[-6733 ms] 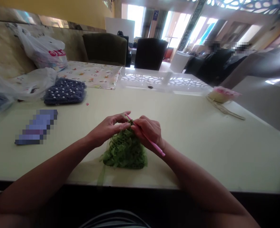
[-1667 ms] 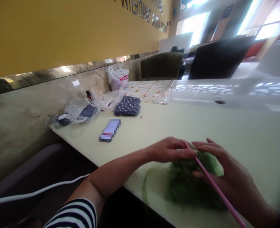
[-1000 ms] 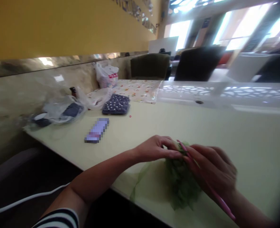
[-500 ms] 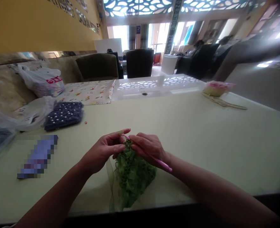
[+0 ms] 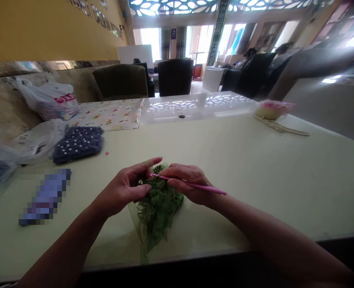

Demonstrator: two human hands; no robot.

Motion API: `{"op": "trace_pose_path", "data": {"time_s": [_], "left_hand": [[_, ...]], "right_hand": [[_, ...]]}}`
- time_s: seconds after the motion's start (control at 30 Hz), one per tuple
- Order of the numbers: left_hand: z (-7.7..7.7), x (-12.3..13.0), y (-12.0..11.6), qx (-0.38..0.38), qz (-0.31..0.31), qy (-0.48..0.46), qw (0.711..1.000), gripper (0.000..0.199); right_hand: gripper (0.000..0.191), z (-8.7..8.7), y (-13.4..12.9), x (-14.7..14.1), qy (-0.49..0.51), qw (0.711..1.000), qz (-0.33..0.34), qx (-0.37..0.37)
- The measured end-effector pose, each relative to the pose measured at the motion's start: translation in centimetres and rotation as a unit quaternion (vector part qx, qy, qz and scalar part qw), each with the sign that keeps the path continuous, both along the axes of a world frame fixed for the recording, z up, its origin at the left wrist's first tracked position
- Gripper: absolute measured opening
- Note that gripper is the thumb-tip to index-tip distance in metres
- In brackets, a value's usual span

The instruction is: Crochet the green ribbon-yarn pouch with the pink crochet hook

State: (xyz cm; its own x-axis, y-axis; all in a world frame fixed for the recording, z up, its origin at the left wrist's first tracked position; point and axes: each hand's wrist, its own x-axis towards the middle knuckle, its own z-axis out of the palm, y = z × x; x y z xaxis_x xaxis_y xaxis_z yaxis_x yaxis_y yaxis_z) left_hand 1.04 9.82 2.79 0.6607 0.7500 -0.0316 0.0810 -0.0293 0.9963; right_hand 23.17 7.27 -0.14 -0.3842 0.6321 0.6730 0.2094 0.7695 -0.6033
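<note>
My left hand (image 5: 128, 185) pinches the upper left edge of a ruffled green crochet piece (image 5: 160, 212), its index finger raised. A sheer green ribbon (image 5: 137, 220) runs down beside the piece to the table edge. In my right hand (image 5: 189, 182) is a pink crochet hook (image 5: 205, 188), held like a pen. The hook's tip lies at the top of the green work, close to my left fingers. Whether a loop is on the tip is too small to tell.
On the left lie a dark blue beaded piece (image 5: 79, 143), a blurred blue packet (image 5: 46, 196) and white plastic bags (image 5: 52, 98). A small red ring (image 5: 107, 153) rests near the beaded piece. A pink-topped basket (image 5: 273, 109) with cord handles stands at the far right. People sit in the background.
The hook has swung from steeply slanted to nearly level. The green piece has shifted left and up, and its top now shows above my fingers.
</note>
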Motion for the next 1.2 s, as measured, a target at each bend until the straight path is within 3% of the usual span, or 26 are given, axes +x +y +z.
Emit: {"op": "trace_pose_path", "data": {"time_s": [0.17,0.23,0.33,0.43,0.6,0.87,1.07,1.13,1.2], "left_hand": [[-0.4,0.5,-0.1,-0.041,-0.043,-0.011,0.998,0.068],[-0.5,0.5,0.1,-0.050,-0.034,-0.007,0.998,0.066],[-0.2,0.3,0.7,-0.047,0.000,0.002,0.999,0.052],[0.3,-0.1,0.9,-0.005,0.019,0.021,1.000,0.037],[0.7,-0.9,0.5,0.074,0.058,0.020,0.995,0.059],[0.8,0.0,-0.4,0.165,0.095,0.083,0.978,0.054],[0.0,1.3,-1.3,0.308,0.137,0.131,0.932,0.054],[0.0,1.4,-1.3,0.299,0.138,0.130,0.935,0.046],[0.2,1.3,-1.2,0.238,0.137,0.110,0.955,0.032]], "right_hand": [[0.018,-0.6,-0.3,-0.7,-0.076,0.969,-0.108,0.206],[0.015,-0.4,-0.4,-0.9,-0.044,0.974,-0.108,0.194],[0.010,0.4,-0.5,-0.7,0.006,0.990,-0.089,0.106],[0.009,1.2,-0.4,-0.3,0.013,0.998,-0.045,0.052],[0.010,1.7,-0.2,0.2,-0.048,0.996,0.016,0.079],[0.015,1.2,0.0,0.1,-0.148,0.976,-0.060,0.147],[0.022,0.1,0.1,-0.9,-0.231,0.928,-0.170,0.238],[0.024,-0.5,0.0,-1.2,-0.228,0.910,-0.216,0.271],[0.025,-1.2,-0.2,-1.4,-0.217,0.896,-0.255,0.291]]}}
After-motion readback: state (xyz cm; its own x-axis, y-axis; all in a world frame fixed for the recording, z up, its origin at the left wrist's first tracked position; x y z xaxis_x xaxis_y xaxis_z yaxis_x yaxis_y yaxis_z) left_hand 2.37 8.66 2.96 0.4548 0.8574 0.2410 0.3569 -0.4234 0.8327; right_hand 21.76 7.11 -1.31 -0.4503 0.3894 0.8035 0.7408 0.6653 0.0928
